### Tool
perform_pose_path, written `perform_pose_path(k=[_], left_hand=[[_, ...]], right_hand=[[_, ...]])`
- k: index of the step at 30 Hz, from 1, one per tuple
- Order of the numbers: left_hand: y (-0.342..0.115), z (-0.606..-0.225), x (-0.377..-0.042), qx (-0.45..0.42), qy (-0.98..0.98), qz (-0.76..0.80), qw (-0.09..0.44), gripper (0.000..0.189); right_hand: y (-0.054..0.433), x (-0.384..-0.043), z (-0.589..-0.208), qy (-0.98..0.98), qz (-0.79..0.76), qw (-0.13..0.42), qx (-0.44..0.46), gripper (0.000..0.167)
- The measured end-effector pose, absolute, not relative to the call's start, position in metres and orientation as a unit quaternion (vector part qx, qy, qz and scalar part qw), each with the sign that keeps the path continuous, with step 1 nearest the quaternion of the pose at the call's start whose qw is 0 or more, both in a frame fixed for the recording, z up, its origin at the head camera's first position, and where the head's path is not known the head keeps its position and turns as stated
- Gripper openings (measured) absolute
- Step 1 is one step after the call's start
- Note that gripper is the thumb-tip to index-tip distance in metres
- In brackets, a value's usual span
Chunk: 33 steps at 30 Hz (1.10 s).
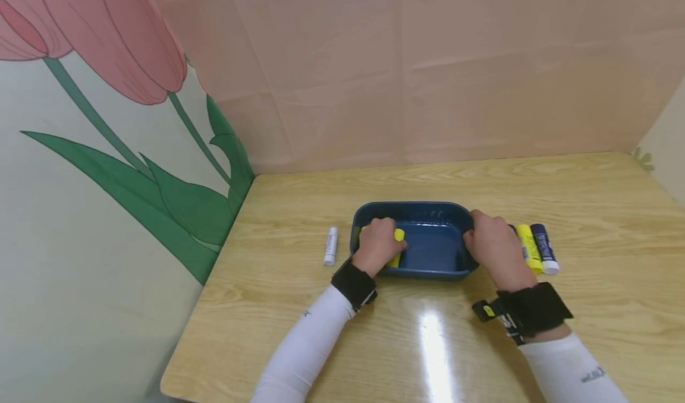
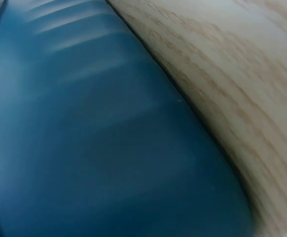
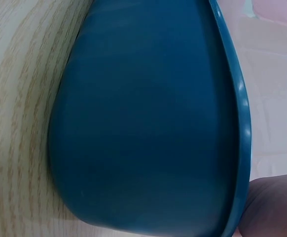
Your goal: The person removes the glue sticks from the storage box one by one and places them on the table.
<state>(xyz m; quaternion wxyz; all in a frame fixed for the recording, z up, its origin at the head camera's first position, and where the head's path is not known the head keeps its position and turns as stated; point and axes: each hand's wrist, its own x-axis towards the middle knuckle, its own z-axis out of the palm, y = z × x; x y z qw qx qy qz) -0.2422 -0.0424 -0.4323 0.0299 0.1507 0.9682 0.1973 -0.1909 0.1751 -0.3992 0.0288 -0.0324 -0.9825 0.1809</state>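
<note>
A dark blue tray (image 1: 433, 245) stands on the table; its outer wall (image 2: 94, 128) fills most of the left wrist view. My left hand (image 1: 379, 243) reaches into the tray's left end, fingers curled over a yellow glue stick (image 1: 399, 235). More yellow shows on the hand's other side, and I cannot tell whether it is the same stick. At the right end, my right hand (image 1: 496, 249) grips the rim, thumb on the inner side. In the right wrist view a bit of that hand shows beside the rim (image 3: 244, 128).
Left of the tray lies a small white glue stick (image 1: 330, 246). Beyond my right hand are a yellow glue stick (image 1: 530, 248) and a dark blue one with a white cap (image 1: 544, 248), plus another dark end partly hidden. A pink-covered wall (image 1: 407, 94) borders the table's back.
</note>
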Motion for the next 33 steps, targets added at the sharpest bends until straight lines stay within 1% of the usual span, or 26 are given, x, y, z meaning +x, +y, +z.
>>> perform_pose_path(k=[13, 20, 23, 28, 33], left_hand=[[-0.044, -0.428, -0.242, 0.138, 0.963, 0.23, 0.021, 0.027], [-0.047, -0.421, -0.241, 0.131, 0.956, 0.262, 0.007, 0.026], [-0.05, -0.419, -0.24, 0.128, 0.954, 0.27, 0.003, 0.031], [-0.055, -0.415, -0.238, 0.13, 0.948, 0.29, -0.004, 0.044], [-0.062, -0.411, -0.236, 0.126, 0.94, 0.317, -0.009, 0.046]], right_hand=[[0.176, -0.191, -0.399, -0.983, 0.178, 0.03, -0.032, 0.04], [0.177, -0.192, -0.398, -0.983, 0.182, 0.019, -0.033, 0.043], [0.177, -0.192, -0.398, -0.983, 0.182, 0.017, -0.035, 0.043], [0.179, -0.192, -0.398, -0.982, 0.183, 0.013, -0.035, 0.044], [0.18, -0.193, -0.4, -0.982, 0.183, 0.015, -0.034, 0.044]])
